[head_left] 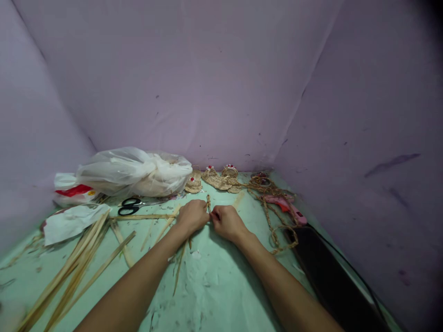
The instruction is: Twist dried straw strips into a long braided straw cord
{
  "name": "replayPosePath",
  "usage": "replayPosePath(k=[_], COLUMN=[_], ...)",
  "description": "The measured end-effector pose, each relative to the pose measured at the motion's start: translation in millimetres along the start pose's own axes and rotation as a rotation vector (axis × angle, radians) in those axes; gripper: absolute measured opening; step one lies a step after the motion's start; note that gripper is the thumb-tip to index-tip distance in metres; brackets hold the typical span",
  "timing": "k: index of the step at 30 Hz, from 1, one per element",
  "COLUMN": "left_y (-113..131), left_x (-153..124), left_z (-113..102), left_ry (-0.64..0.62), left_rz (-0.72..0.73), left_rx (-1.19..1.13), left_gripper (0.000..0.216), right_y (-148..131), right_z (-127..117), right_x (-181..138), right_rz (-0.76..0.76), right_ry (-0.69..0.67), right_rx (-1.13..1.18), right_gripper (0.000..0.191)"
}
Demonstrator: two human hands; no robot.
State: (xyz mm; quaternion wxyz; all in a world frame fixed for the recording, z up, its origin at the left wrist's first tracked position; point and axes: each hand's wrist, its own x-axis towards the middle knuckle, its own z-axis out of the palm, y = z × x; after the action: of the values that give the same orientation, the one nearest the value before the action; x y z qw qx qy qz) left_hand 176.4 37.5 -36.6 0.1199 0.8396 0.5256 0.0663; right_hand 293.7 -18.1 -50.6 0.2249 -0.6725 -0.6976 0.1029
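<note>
My left hand (192,216) and my right hand (226,222) meet at the middle of the pale green floor (214,286). Both are closed in a pinch on a short braided straw strand (208,202) that sticks up between them. Loose straw strips (180,265) trail from under my left hand toward me. The fingertips are curled under, so the exact grip is hidden.
Long dried straw strips (74,267) lie at the left. Black scissors (130,206), a white paper (71,221) and a clear plastic bag (134,173) sit behind them. Small woven straw pieces (221,178), braided cord (273,216), a pink glue gun (285,205) and a black slab (328,276) are at the right, by purple walls.
</note>
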Motion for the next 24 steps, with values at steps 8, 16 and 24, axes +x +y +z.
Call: replayPosePath(k=[8, 16, 24], left_y=[-1.8, -15.6, -0.6], left_x=[5.2, 15.6, 4.4], left_z=[-12.0, -6.8, -19.6], left_ry=[-0.298, -0.628, -0.496], left_rz=[-0.293, -0.482, -0.443], left_rx=[-0.763, -1.116, -0.951], left_gripper=[0.016, 0.010, 0.013], right_y=[10.0, -21.2, -17.6], right_z=[-32.6, -29.7, -5.3], right_x=[6.0, 12.5, 25.1], right_rz=[0.205, 0.564, 0.686], right_ry=[0.043, -0.129, -0.250], right_rx=[-0.215, 0.637, 0.926], right_gripper=[0.019, 0.019, 0.025])
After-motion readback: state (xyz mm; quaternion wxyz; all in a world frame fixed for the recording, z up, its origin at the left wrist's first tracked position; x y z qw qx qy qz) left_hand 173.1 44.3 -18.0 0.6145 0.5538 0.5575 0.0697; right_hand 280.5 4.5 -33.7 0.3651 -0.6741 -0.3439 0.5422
